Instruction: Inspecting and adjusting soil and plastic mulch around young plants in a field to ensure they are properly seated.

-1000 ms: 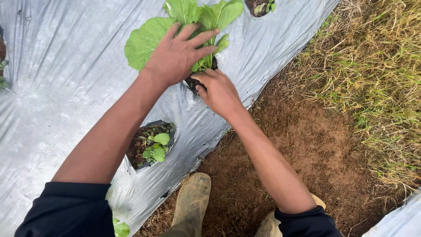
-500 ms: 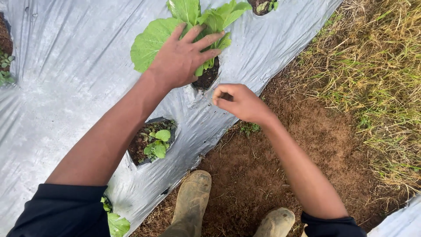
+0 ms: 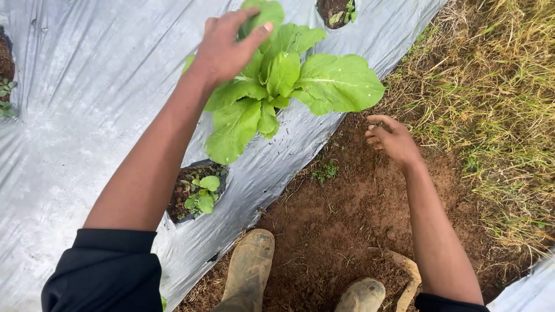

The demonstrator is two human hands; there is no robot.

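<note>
Head view: leafy plant [image 3: 289,86] is steadied by the left hand [image 3: 228,46] (fingers spread); right hand [image 3: 393,138] hangs loosely curled, empty, over soil [image 3: 347,219].

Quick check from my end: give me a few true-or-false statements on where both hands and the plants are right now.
1. The left hand rests on the large leafy green plant. True.
2. The right hand grips a leaf. False: it hangs empty over the bare brown soil, fingers loosely curled.
3. The silver plastic mulch sheet lies left of the soil path. True.
4. The small green seedling grows in dry grass. False: it sits in a hole in the sheet, nearer the muddy rubber boots.
5. Both hands touch each other. False: they are apart.
</note>
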